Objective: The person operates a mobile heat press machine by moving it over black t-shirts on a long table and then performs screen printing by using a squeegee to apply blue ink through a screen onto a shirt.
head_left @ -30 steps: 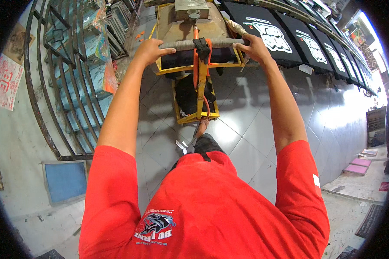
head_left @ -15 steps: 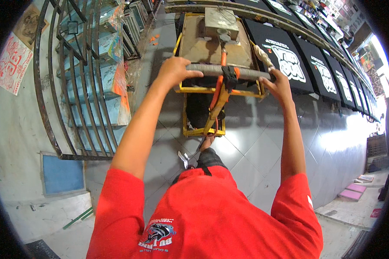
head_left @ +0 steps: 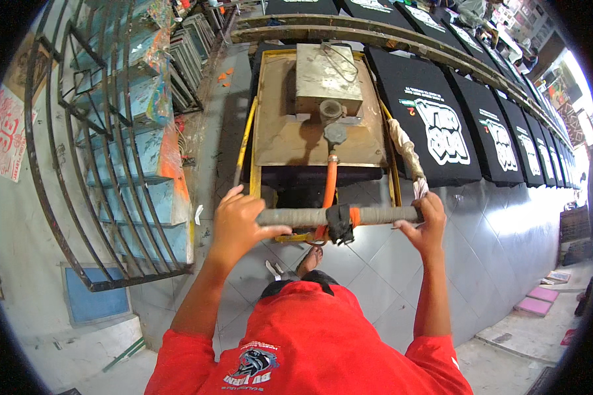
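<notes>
A metal heater panel (head_left: 277, 151) with a box (head_left: 316, 72) on top sits in a yellow frame (head_left: 246, 141). Its grey wrapped handlebar (head_left: 290, 217) runs crosswise in front of me. My left hand (head_left: 236, 224) is closed on the bar's left end, thumb lying along it. At the right end, my right hand (head_left: 429, 227) grips the same bar, beside a pale cloth-wrapped piece (head_left: 405, 148). An orange hose (head_left: 330, 184) runs from a grey valve knob (head_left: 335, 134) to the bar's middle, where black wrapping (head_left: 340, 224) surrounds it.
Black printed shirts (head_left: 435, 125) lie on a long row of boards to the right, with wooden rails (head_left: 415, 45) along them. A curved dark metal grille (head_left: 95, 284) and blue shelves (head_left: 158, 201) stand at left. My bare foot (head_left: 310, 261) is on the grey tiles.
The handlebar has come down and toward me with both hands still on it. More of the heater panel and box shows, and the yellow lower frame is now largely hidden.
</notes>
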`<state>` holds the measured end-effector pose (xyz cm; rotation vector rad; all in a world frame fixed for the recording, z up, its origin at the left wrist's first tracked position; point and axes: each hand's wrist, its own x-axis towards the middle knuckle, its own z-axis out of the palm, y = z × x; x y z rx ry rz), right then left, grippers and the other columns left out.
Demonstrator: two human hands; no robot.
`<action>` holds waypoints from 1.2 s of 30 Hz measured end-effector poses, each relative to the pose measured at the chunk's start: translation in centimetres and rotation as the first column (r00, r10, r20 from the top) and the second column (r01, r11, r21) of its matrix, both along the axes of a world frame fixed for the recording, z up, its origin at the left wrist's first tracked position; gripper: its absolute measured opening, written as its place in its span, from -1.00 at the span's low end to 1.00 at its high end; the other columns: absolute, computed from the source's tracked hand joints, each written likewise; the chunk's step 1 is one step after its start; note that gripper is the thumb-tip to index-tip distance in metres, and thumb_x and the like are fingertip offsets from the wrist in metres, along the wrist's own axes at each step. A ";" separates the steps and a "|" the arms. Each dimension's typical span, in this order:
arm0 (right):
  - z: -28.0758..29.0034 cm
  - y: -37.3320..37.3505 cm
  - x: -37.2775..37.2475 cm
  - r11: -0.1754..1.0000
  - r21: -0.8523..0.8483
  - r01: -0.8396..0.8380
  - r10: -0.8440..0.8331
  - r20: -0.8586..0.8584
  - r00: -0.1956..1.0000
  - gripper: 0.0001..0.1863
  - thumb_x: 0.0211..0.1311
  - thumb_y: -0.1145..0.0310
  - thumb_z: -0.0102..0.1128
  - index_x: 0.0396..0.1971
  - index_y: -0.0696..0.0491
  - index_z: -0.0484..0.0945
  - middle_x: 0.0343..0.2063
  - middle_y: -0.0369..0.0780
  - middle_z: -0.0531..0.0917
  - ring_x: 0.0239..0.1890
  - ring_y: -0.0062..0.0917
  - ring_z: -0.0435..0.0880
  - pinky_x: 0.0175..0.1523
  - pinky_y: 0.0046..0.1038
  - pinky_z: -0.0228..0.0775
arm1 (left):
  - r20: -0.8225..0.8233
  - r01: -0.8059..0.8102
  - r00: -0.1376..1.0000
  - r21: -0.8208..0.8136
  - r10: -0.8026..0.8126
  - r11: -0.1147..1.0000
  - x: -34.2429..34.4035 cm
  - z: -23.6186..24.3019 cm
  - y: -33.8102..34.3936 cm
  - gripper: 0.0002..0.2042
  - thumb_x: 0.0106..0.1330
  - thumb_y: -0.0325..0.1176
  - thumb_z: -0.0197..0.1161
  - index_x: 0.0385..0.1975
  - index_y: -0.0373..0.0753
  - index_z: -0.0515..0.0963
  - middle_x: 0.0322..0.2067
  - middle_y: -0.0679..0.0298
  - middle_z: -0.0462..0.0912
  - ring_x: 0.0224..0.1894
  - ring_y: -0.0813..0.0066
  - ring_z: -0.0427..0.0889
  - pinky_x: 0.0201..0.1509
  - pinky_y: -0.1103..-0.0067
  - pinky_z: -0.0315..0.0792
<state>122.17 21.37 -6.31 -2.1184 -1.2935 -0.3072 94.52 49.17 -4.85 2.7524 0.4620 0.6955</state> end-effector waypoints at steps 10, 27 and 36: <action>0.8 1.1 1.0 0.990 0.109 -0.089 0.101 -0.110 0.989 -0.38 -0.22 -0.24 0.41 -0.60 0.10 0.51 -0.63 -0.17 0.43 -0.48 -0.20 0.48 -0.25 -0.25 0.37 | -0.149 -0.078 0.986 0.023 0.080 0.997 0.0 1.2 -0.5 -0.38 -0.31 0.26 0.45 -0.72 -0.26 0.41 -0.72 0.21 0.33 -0.57 0.15 0.45 0.12 0.16 0.43; 1.2 1.3 0.3 0.976 0.161 -0.149 0.165 -0.092 0.982 -0.42 -0.30 -0.20 0.48 -0.75 0.03 0.44 -0.78 -0.25 0.38 -0.68 -0.33 0.42 -0.40 -0.35 0.37 | -0.230 -0.067 0.972 -0.037 0.057 0.997 -1.4 2.2 -0.4 -0.37 -0.46 0.28 0.47 -0.77 -0.22 0.40 -0.78 0.25 0.36 -0.64 0.16 0.47 -0.02 0.24 0.49; 0.1 1.1 0.3 0.981 0.128 -0.146 0.160 -0.111 0.981 -0.41 -0.28 -0.21 0.47 -0.74 0.04 0.44 -0.74 -0.24 0.39 -0.60 -0.30 0.49 -0.27 -0.29 0.45 | -0.275 -0.049 0.961 -0.026 0.040 0.998 -1.4 2.4 0.0 -0.37 -0.39 0.29 0.46 -0.75 -0.21 0.39 -0.76 0.25 0.36 -0.62 0.18 0.46 -0.01 0.23 0.46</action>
